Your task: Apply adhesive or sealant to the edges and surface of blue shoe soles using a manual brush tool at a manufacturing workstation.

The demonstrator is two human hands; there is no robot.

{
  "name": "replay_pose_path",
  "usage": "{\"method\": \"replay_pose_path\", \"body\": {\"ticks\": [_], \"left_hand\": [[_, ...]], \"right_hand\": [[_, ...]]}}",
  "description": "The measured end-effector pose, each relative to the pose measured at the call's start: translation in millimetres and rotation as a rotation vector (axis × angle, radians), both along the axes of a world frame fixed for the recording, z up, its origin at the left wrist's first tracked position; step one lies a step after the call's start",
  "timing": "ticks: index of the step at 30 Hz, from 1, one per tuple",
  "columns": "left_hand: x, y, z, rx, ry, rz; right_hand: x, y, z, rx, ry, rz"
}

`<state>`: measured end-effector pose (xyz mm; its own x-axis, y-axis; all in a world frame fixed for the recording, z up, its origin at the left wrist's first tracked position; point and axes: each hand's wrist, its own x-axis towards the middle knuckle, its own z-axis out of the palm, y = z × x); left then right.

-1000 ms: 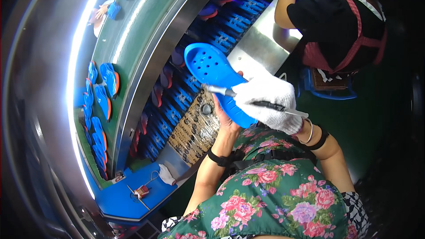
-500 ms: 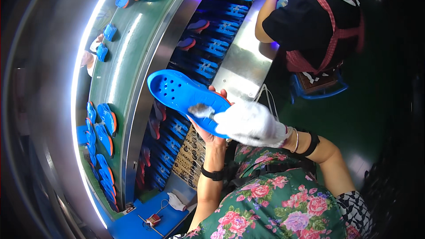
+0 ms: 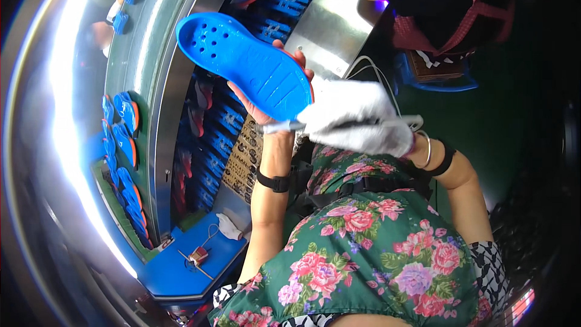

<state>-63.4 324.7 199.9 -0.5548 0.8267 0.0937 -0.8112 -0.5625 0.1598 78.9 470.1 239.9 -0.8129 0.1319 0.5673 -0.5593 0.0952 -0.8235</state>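
Observation:
My bare left hand (image 3: 255,109) is closed around the edges of a glossy blue shoe sole (image 3: 248,66) with an orange rim. Its wide end, pierced by a cluster of small holes, points up to the left, while shallow lines cross the heel part. A white glove covers my right hand (image 3: 357,115), which is closed on a brush (image 3: 281,126) with a pale handle. The brush's head sits just below the sole's heel, in front of my left wrist, and is smeared by motion. Most of the handle is hidden by the glove.
A green conveyor belt (image 3: 136,54) on the left carries more blue soles (image 3: 126,139). Beside it stands a rack (image 3: 221,127) of soles and blue holders. A blue table (image 3: 181,266) holds a small red-and-white object (image 3: 198,255). A co-worker (image 3: 436,6) sits at upper right.
The brush was on the sole's heel area and has come down off it. My left hand has raised the sole up and left in view. The whole view has shifted.

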Motion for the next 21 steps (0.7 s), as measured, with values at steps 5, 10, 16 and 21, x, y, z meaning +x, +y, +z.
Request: {"method": "replay_pose_path", "body": {"ticks": [5, 10, 16, 21], "left_hand": [[-2.4, -12.6, 4.7, -0.111, -0.029, -0.043], [-4.1, -22.8, -2.3, -0.045, -0.005, -0.131], [-12.7, -24.9, 2.8, -0.094, 0.103, -0.209], [-9.8, -36.2, 1.1, -0.143, -0.005, -0.131]], "right_hand": [[-2.7, -3.0, -0.1, 0.402, 0.263, -0.225], [4.5, -8.1, 1.6, -0.063, -0.082, 0.008], [10.4, -11.2, -0.7, 0.356, 0.155, -0.057], [9.7, -9.0, 5.0, -0.209, -0.255, 0.093]]}}
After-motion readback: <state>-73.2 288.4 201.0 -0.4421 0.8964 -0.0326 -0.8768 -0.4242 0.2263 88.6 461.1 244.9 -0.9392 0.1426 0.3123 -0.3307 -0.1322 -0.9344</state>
